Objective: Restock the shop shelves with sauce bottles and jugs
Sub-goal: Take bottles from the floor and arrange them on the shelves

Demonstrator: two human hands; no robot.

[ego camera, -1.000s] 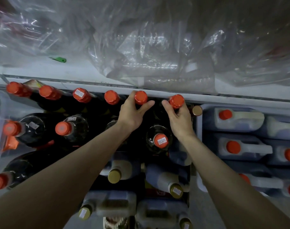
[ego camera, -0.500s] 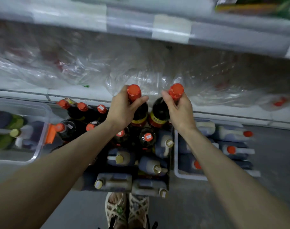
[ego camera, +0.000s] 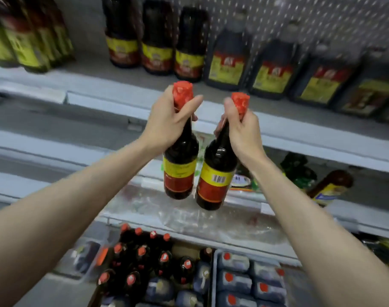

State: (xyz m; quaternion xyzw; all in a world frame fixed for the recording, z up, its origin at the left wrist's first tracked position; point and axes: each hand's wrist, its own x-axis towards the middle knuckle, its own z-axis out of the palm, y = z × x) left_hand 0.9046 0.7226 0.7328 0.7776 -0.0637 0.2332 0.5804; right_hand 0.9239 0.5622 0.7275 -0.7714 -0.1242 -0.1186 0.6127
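Centre frame: left hand (ego camera: 167, 125) and right hand (ego camera: 244, 129) each clenched round a glossy dark glass bottle's slender neck, left bottle (ego camera: 180, 165), right bottle (ego camera: 218, 173), caps red.

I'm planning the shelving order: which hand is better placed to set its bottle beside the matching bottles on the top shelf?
Probably the left hand. Its bottle is held higher and sits almost directly below the matching bottles. The right hand holds its bottle lower, under the jugs.

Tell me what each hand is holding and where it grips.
The left hand holds one sauce bottle by its neck; the right hand holds another bottle the same way.
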